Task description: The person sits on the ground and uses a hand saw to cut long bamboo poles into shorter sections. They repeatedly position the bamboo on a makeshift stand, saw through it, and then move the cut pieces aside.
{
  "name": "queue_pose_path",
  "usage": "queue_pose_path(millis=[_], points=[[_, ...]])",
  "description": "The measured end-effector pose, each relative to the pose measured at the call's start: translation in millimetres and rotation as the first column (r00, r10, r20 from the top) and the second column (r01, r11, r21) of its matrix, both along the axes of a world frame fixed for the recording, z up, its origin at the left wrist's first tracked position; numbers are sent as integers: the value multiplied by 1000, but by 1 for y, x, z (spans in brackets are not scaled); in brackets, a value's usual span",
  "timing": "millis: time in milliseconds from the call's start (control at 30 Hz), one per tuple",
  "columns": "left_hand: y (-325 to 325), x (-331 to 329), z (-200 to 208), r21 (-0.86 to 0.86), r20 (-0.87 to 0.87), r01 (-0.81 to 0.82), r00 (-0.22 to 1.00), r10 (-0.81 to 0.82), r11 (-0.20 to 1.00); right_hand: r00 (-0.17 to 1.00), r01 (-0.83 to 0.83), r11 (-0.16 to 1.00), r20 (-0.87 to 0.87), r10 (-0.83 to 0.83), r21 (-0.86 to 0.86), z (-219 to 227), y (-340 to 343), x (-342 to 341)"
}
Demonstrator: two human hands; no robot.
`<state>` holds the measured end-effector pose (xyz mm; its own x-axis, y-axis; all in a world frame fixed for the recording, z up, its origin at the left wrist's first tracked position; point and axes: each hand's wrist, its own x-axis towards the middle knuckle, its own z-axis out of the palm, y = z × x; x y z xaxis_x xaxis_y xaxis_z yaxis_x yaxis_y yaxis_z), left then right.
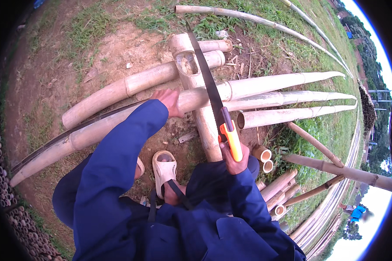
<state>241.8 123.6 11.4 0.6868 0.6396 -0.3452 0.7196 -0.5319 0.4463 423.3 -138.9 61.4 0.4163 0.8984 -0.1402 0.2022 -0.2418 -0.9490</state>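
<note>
My right hand [235,158] is closed round the orange and yellow handle of a handsaw [211,82]. Its long dark blade points away from me and crosses over a long bamboo pole [270,84], toothed edge on the left. My left hand [169,101] grips that same pole just left of the blade. Beneath it runs a thick bamboo crosspiece [206,130] with an open cut-out near its far end. Whether the teeth have entered the pole is hard to make out.
Another bamboo length [130,83] lies beyond the held pole. More poles [296,114] stretch off to the right. Short cut pieces [278,189] are piled beside my right knee, near a propped bamboo frame [344,173]. Stacked bamboo ends [28,232] line the far left.
</note>
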Motion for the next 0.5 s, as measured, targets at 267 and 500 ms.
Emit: queue_pose_path(millis=[267, 500], points=[[-15, -85, -3, 108, 8, -13, 1000, 12, 994, 988, -151, 988, -17, 151, 38, 1, -7, -54], [-32, -84, 1, 224, -103, -79, 989, 105, 971, 995, -104, 991, 6, 104, 90, 3, -3, -83]])
